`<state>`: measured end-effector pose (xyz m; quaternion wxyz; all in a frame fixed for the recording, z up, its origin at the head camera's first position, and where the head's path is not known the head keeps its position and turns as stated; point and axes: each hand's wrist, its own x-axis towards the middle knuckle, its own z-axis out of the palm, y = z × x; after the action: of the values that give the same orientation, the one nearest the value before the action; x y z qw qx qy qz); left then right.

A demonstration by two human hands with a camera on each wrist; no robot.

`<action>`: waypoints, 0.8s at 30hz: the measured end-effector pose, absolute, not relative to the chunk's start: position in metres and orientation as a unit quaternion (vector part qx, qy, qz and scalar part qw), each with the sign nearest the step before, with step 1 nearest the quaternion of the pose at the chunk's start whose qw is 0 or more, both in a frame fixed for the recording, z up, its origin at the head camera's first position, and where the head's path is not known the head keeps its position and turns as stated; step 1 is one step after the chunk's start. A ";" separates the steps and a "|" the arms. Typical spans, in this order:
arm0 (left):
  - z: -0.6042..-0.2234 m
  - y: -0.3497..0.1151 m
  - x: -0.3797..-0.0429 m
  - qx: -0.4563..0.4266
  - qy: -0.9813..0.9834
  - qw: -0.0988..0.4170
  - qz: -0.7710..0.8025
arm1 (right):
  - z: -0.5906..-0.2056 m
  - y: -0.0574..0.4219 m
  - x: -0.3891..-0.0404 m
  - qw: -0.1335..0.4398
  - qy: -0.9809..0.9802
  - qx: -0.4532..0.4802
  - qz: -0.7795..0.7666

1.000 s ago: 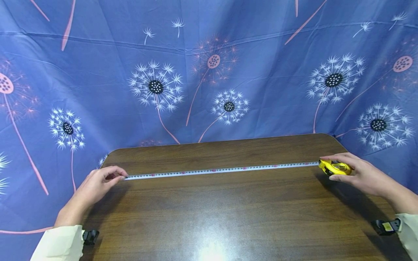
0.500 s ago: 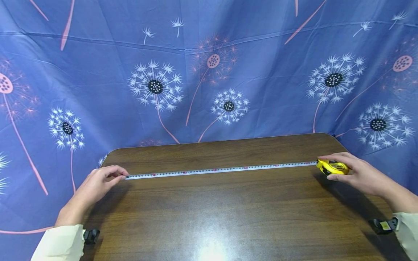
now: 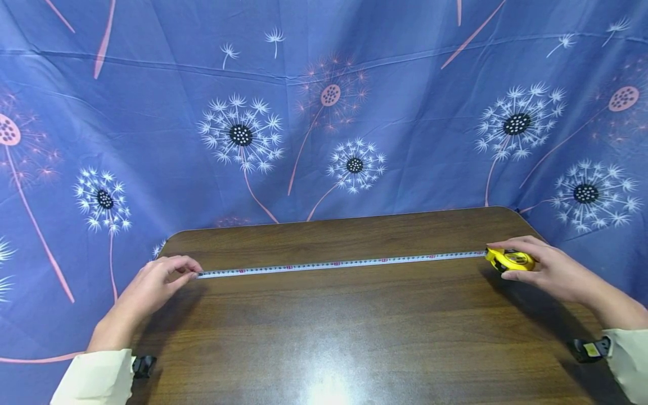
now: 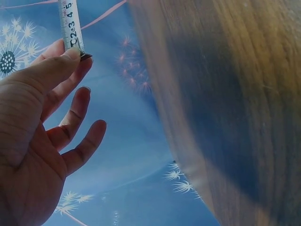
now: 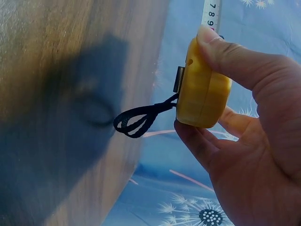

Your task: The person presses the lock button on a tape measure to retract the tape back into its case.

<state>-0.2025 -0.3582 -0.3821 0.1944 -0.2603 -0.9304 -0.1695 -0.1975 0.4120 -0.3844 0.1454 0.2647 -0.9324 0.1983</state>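
A yellow and black tape measure (image 3: pixel 510 260) is gripped by my right hand (image 3: pixel 554 270), thumb on one side and fingers on the other. Its white blade (image 3: pixel 338 264) stretches left across the head view, straight and close to level. At the far end my left hand (image 3: pixel 152 287) pinches the blade's tip between thumb and forefinger. The left wrist view shows the end hook (image 4: pixel 85 56) just past the thumb, the other fingers loosely bent. In the right wrist view a black wrist strap (image 5: pixel 141 120) hangs from the yellow case (image 5: pixel 204 89).
Beneath the hands is a brown wooden table (image 3: pixel 283 332) with rounded far corners. Shadows of both hands fall on it. A blue cloth (image 3: pixel 430 157) printed with dandelions hangs behind the table and at its sides.
My right hand has moved slightly left with the tape measure case, and my left hand slightly right. The length of blade between them is a little shorter.
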 end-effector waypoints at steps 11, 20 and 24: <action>-0.379 -0.351 -0.202 -0.273 -0.923 0.222 -0.157 | -0.384 0.407 -0.198 0.144 -0.931 0.268 0.201; -0.380 -0.352 -0.204 -0.280 -0.921 0.224 -0.153 | -0.382 0.403 -0.198 0.138 -0.934 0.264 0.197; -0.380 -0.351 -0.205 -0.280 -0.921 0.220 -0.156 | -0.382 0.401 -0.198 0.138 -0.933 0.265 0.199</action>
<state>-0.2048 -0.3509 -0.3804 0.2203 -0.2804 -0.9211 -0.1560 -0.1983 0.4006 -0.3818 0.1381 0.2646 -0.9335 0.1990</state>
